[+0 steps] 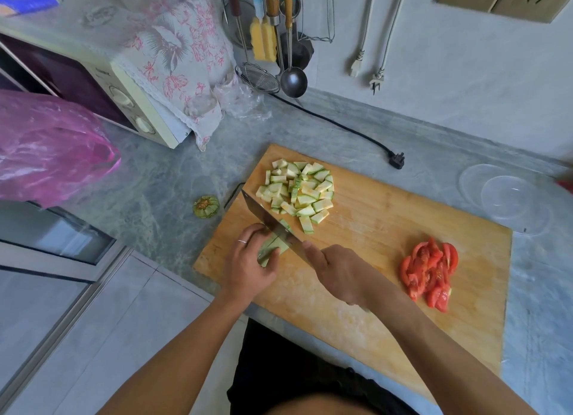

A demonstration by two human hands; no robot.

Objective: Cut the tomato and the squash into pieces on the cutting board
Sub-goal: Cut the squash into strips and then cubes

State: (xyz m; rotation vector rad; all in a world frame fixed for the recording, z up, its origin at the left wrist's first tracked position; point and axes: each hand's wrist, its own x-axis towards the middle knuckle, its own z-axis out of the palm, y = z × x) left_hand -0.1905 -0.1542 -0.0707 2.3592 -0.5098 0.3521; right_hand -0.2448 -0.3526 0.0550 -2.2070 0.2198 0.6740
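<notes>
A wooden cutting board [372,228] lies on the grey counter. A heap of cut squash pieces [299,191] sits at its far left. Red tomato slices [429,273] lie in a pile at its right. My left hand [248,262] holds down a strip of squash [273,247] near the board's left edge, fingers curled over it. My right hand [341,272] grips the handle of a cleaver [268,220], whose blade stands across the strip, right against the left fingers. A cut piece lies just beyond the blade.
A cut-off squash stem end [206,206] lies on the counter left of the board. Clear plastic bowls [508,197] stand at the right. A black power cord with plug [395,160] runs behind the board. A microwave [102,89] and a pink plastic bag [46,148] are at the left.
</notes>
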